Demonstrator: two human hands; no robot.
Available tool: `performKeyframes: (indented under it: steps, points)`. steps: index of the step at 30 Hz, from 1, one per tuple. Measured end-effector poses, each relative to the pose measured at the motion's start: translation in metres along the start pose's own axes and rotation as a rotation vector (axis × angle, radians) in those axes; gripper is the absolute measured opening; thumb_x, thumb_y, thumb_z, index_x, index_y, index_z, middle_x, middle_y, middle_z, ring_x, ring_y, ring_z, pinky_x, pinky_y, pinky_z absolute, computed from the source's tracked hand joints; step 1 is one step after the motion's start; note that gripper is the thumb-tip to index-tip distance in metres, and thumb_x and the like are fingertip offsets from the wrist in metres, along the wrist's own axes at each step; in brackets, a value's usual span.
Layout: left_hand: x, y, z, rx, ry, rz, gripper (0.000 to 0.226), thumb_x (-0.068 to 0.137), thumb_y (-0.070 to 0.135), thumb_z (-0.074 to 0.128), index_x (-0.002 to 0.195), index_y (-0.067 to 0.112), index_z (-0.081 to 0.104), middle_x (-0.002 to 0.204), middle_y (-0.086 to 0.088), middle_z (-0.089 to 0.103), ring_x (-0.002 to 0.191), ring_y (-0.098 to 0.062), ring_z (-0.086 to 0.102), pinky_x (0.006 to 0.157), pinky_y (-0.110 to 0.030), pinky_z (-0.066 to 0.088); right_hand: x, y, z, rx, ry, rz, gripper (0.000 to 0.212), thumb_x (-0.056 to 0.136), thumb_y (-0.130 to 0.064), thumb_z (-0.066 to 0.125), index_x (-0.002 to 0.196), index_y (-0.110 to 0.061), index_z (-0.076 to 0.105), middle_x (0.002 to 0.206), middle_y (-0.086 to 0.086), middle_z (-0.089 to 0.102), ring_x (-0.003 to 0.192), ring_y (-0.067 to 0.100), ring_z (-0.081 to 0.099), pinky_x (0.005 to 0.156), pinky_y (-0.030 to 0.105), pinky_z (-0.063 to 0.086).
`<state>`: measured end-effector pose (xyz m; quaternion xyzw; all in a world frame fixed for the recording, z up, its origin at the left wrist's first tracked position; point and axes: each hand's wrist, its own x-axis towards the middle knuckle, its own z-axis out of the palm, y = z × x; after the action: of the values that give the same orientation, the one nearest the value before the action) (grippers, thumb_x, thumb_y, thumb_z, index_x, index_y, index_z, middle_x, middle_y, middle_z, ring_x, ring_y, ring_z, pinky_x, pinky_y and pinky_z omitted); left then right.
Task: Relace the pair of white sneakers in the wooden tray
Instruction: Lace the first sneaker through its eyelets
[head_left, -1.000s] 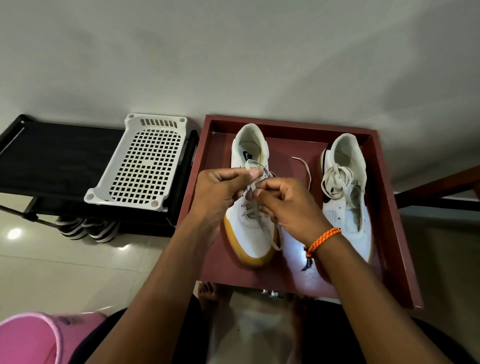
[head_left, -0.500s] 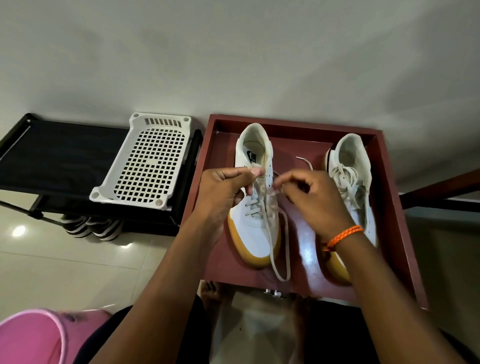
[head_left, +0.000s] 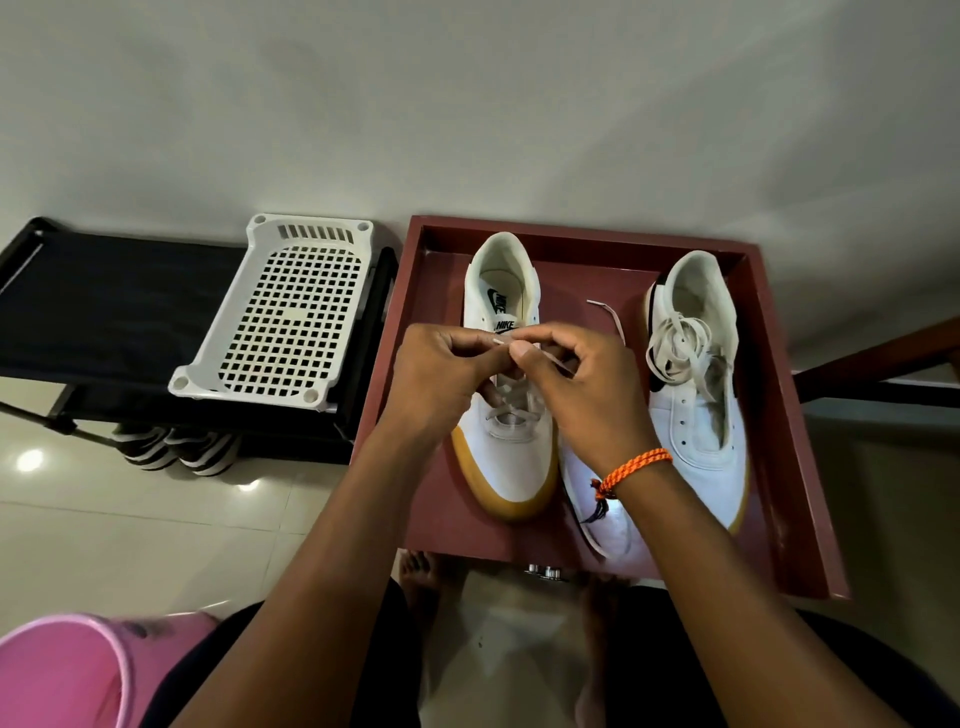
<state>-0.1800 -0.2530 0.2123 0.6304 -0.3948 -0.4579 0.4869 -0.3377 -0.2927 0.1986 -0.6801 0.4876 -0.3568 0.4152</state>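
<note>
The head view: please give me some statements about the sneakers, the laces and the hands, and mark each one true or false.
1. Both hands pinch the lace over the left sneaker. True: the left hand and the right hand meet on the lace above it.
2. The right sneaker is fully laced. False: its eyelets are bare and a loose lace bundle lies piled on top of it.
3. Both sneakers lie in the wooden tray. True.
4. The white plastic basket is inside the tray. False: it rests on the black rack to the left of the tray.
5. The orange bracelet is on the left wrist. False: it is on the right wrist.
</note>
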Motion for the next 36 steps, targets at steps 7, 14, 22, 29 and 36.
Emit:
performKeyframes:
  steps: [7,14,22,29,36]
  points:
    - [0.007,-0.003,-0.006,0.048,0.025,-0.008,0.008,0.093,0.016,0.082,0.091,0.009,0.084,0.079,-0.01,0.078,0.057,-0.021,0.065,0.056,-0.02,0.049,0.003,-0.002,-0.002,-0.213,0.111,-0.111,0.008,0.092,-0.032,0.08,0.094,-0.026,0.084,0.086,-0.011,0.07,0.081,0.007,0.067,0.072,0.036,0.057]
    - [0.01,-0.012,-0.009,0.245,0.193,-0.088,0.024,0.096,0.018,0.071,0.077,0.024,0.082,0.074,0.006,0.077,0.06,-0.015,0.066,0.066,-0.036,0.057,0.006,-0.005,0.007,-0.242,0.168,-0.045,0.002,0.088,-0.023,0.081,0.09,-0.022,0.083,0.088,-0.008,0.07,0.081,0.005,0.063,0.074,0.034,0.056]
    - [0.005,-0.013,-0.008,0.598,0.244,-0.157,0.021,0.091,0.033,0.078,0.071,0.029,0.079,0.077,0.017,0.076,0.071,-0.011,0.072,0.065,-0.03,0.055,-0.006,-0.004,0.022,-0.689,0.174,-0.124,0.002,0.087,-0.018,0.08,0.086,-0.018,0.081,0.144,0.002,0.053,0.126,0.027,0.042,0.099,0.044,0.048]
    - [0.004,-0.011,-0.012,0.537,0.184,-0.176,0.021,0.088,0.024,0.077,0.068,0.029,0.08,0.069,0.013,0.076,0.067,-0.016,0.075,0.073,-0.047,0.066,-0.005,0.001,0.035,-0.516,0.176,0.072,0.009,0.082,-0.015,0.085,0.084,-0.024,0.084,0.153,0.0,0.05,0.135,0.03,0.039,0.111,0.043,0.04]
    - [0.003,-0.01,-0.014,0.507,0.144,-0.159,0.018,0.091,0.021,0.08,0.074,0.025,0.082,0.069,0.01,0.077,0.06,-0.011,0.074,0.074,-0.041,0.066,-0.005,0.0,0.044,-0.358,0.144,0.272,0.018,0.084,-0.015,0.082,0.078,-0.032,0.078,0.152,-0.008,0.045,0.133,0.028,0.039,0.107,0.045,0.039]
